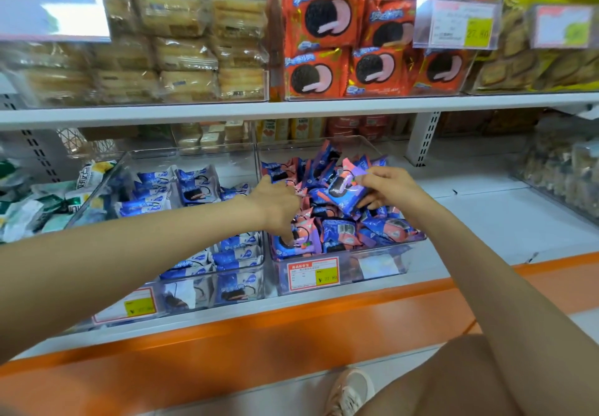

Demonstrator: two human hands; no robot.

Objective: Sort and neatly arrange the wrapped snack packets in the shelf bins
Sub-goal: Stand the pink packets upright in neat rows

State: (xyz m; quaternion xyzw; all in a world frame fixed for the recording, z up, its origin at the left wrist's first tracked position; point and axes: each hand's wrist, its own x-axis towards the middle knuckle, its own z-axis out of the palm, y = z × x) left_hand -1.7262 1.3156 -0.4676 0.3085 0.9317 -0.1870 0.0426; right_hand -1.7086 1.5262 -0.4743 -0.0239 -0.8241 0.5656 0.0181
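A clear bin [382,261] on the lower shelf holds a loose heap of blue-and-pink snack packets [343,230]. My right hand [387,188] pinches one blue-and-purple packet [345,192] and holds it just above the heap. My left hand [278,208] reaches into the left side of the same bin, fingers curled down among the packets; whether it grips one is hidden. To the left, a second clear bin [246,266] holds blue-and-white packets [194,185] in rough rows.
Green-and-white packets [39,208] lie at far left. The upper shelf carries bins of tan cakes [181,52] and orange cookie packets [324,49]. An orange ledge [291,328] fronts the lower shelf, with bare white shelf [505,221] to the right. My knee and shoe show below.
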